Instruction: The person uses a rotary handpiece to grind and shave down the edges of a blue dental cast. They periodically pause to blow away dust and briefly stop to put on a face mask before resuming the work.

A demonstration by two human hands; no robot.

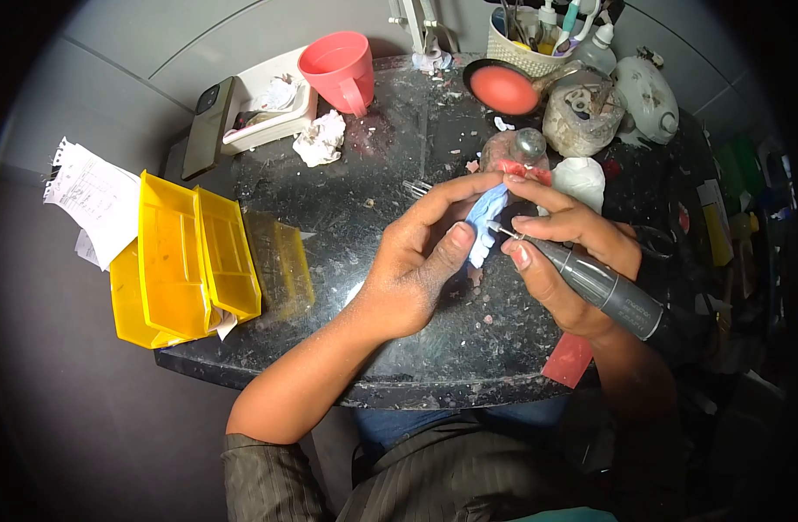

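Observation:
Between the thumb and fingers of my left hand point(421, 257) is a light blue dental piece point(483, 224) with a scalloped, tooth-like edge. My right hand point(582, 252) grips a dark grey rotary handpiece point(603, 289), its thin metal bur reaching the right side of the blue piece. Right fingertips also rest near the top of that piece. Both hands are raised above the black work table point(329, 217). Behind the fingers sit a small round glass-topped burner or jar point(529, 143) and a white cup-like lump point(579, 180).
Yellow bins point(177, 270) with papers point(96, 204) stand left. A phone point(209, 126), white tray point(286, 126), red mug point(338, 74) and crumpled tissue point(319, 139) lie behind. Back right are a small pan point(503, 87), tool basket point(529, 52) and plaster-stained bowl point(582, 113). A red sheet point(569, 359) lies near the front edge.

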